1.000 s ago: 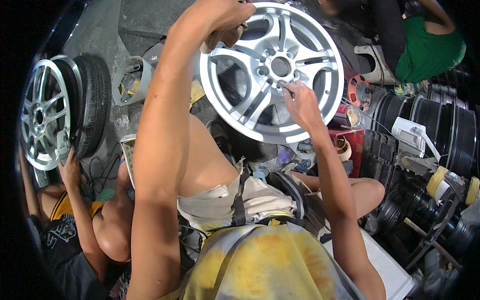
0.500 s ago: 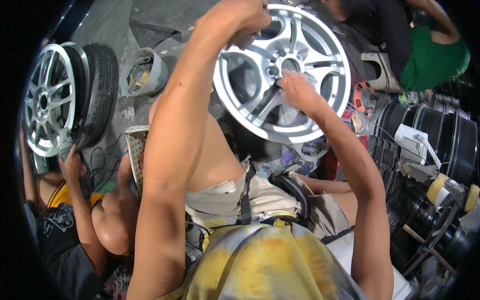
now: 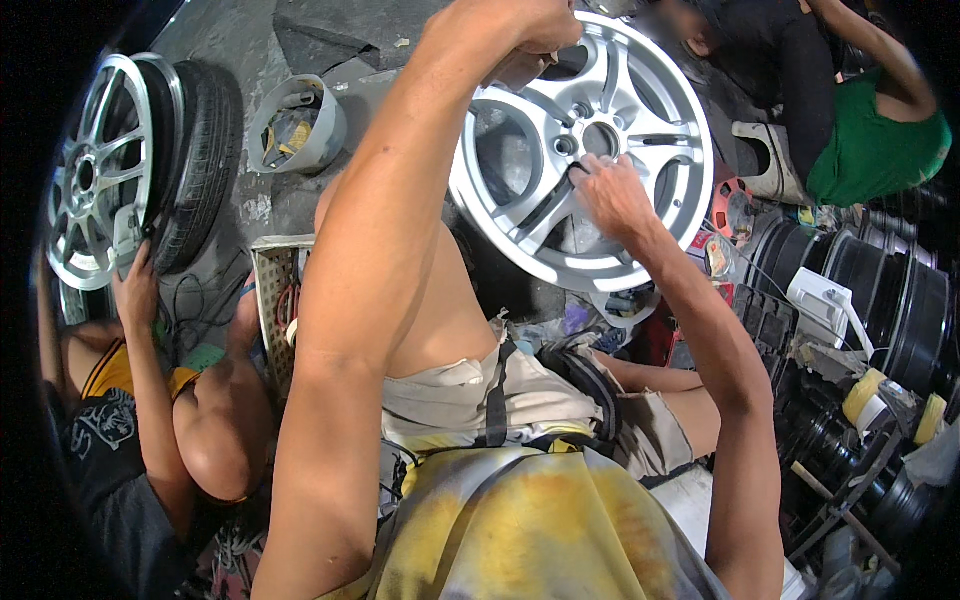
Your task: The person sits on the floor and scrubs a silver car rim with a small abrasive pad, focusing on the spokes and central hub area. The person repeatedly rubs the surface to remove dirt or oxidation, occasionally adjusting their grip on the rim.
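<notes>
A silver alloy wheel rim (image 3: 665, 135) with paired spokes is held up in front of me, tilted toward me. My left hand (image 3: 535, 42) is curled closed at its upper left edge, apparently gripping it, with the fingertips partly hidden. Just below the center hole, my right hand (image 3: 616, 195) touches a spoke with bent, closed fingers. A small dark bit shows at those fingertips, too small to name. Beneath the rim's lower edge, a pale tub (image 3: 628, 305) is partly covered.
At left, a person's hand (image 3: 135, 285) touches another silver wheel (image 3: 80, 215), beside a black tire (image 3: 200, 165). A white bucket (image 3: 325, 130) holds scraps. Another person in green (image 3: 880, 145) sits at upper right. Dark wheels (image 3: 915, 310) and a white box-shaped object (image 3: 825, 305) crowd the right.
The view has shifted slightly, so the rim and both hands appear a little to the right. My right hand has turned slightly near the center hole. My left hand stays at the edge.
</notes>
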{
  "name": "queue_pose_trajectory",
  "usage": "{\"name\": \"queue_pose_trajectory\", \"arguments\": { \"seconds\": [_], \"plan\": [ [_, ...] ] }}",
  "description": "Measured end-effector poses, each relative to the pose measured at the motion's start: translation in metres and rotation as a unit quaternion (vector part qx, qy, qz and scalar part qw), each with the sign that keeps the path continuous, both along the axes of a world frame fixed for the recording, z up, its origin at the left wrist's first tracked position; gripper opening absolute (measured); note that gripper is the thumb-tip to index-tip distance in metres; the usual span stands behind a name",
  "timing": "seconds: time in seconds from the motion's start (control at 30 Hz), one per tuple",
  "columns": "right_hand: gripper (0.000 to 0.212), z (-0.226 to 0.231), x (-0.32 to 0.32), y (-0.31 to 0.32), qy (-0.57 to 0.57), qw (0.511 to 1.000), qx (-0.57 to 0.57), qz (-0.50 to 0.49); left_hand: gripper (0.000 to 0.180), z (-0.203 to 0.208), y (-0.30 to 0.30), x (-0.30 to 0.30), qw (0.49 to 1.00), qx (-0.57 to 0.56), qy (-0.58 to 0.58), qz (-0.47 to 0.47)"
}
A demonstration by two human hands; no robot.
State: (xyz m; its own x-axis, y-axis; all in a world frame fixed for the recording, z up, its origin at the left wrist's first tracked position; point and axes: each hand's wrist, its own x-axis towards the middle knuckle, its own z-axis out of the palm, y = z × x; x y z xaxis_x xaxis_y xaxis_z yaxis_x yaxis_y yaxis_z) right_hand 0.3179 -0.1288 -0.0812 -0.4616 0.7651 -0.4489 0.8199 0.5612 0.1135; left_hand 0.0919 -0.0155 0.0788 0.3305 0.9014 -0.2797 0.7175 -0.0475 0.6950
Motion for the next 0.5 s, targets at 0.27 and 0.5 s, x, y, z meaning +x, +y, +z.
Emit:
{"name": "queue_pose_trajectory", "arguments": {
  "seconds": [0.27,0.5],
  "plan": [
    [0.024,0.003,-0.002,-0.001,0.024,0.999,0.017,-0.014,0.027,-0.017,0.006,-0.004,0.991,0.129,0.036,0.001],
    [0.028,0.014,-0.006,0.003,0.023,0.998,-0.014,-0.054,0.029,-0.027,0.013,-0.004,0.998,0.055,0.020,0.027]
  ]
}}
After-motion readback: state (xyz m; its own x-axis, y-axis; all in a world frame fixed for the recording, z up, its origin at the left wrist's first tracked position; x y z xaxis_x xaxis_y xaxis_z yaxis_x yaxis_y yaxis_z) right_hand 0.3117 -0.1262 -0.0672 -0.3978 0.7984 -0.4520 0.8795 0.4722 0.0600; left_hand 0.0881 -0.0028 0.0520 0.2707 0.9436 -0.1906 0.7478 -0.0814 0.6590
